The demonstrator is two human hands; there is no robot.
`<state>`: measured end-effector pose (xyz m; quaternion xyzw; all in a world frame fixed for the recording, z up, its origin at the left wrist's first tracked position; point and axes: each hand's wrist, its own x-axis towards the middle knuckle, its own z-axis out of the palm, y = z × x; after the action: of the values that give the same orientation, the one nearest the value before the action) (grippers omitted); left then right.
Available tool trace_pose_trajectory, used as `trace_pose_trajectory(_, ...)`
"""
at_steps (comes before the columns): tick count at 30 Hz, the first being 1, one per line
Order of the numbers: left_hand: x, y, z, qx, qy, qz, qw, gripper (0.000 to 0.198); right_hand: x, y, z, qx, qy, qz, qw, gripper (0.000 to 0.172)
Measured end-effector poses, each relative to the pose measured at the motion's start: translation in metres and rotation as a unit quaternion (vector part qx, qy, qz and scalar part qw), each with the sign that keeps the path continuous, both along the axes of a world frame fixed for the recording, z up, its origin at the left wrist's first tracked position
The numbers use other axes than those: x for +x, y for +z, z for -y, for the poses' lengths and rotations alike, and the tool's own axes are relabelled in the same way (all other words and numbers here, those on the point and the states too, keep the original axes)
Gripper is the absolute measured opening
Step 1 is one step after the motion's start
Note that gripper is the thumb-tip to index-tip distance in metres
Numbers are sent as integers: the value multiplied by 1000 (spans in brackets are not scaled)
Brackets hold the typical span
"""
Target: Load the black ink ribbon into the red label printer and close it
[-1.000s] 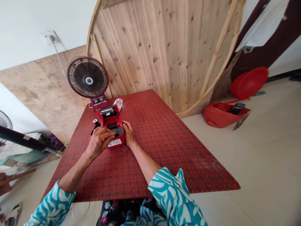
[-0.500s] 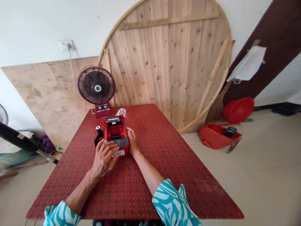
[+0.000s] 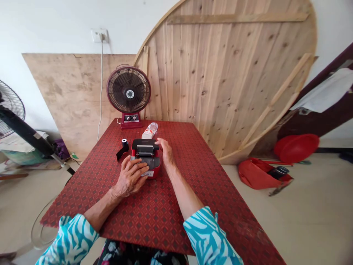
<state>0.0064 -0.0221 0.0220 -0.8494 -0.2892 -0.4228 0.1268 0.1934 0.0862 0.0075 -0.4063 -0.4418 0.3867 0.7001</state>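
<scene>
A small red and black machine that looks like a label printer [image 3: 154, 172] sits on the table, its black upper part [image 3: 143, 143] angled over the body. My left hand [image 3: 130, 177] rests across its front left, fingers stretched over the grey front cover and slightly spread. At the right side, my right hand [image 3: 166, 152] has its fingertips against the right end of the black upper part; some fingers are hidden. Just left of the machine stands a small roll with a white core [image 3: 124, 141], a black strip [image 3: 122, 151] trailing from it.
A clear plastic bottle [image 3: 150, 130] lies behind the machine. A dark red fan [image 3: 129, 94] stands at the back of the red patterned table [image 3: 187, 173]. A round wooden board [image 3: 209, 73] leans on the wall. A red bag [image 3: 252, 173] lies on the floor at right.
The machine's black upper part has swung down, covering the red inside that showed before. My right hand has moved from the body's side up to that part. The view has turned left.
</scene>
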Motion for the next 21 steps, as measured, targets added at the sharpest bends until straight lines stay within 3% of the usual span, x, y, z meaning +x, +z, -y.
trace_pose_trajectory(4, -4, -3, -2, -66, -17, 32, 997, 27, -7, -15, 26, -47, 11, -47, 998, 23)
trace_pose_trajectory(7, -5, 2, -10, -168, -10, 194, 966, 25, -14, -19, 31, -73, 35, -109, 991, 31)
trace_pose_trajectory(9, -1, 6, -20, -269, 8, 371, 889, 32, -16, -19, 31, -83, 38, -133, 987, 34)
trace_pose_trajectory(11, 5, 9, -31, -382, 0, 510, 771, 43, -17, -19, 31, -87, 33, -142, 985, 36)
trace_pose_trajectory(13, 14, 9, -40, -466, -28, 586, 662, 52, -15, -20, 30, -84, 34, -136, 987, 38)
trace_pose_trajectory(14, 18, 8, -44, -487, -37, 612, 622, 54, -14, -21, 30, -82, 36, -130, 987, 38)
trace_pose_trajectory(17, 27, 6, -49, -499, -34, 668, 550, 56, -12, -23, 29, -87, 44, -126, 987, 39)
trace_pose_trajectory(21, 27, 8, -52, -524, -6, 688, 502, 62, -12, -24, 29, -100, 44, -134, 985, 41)
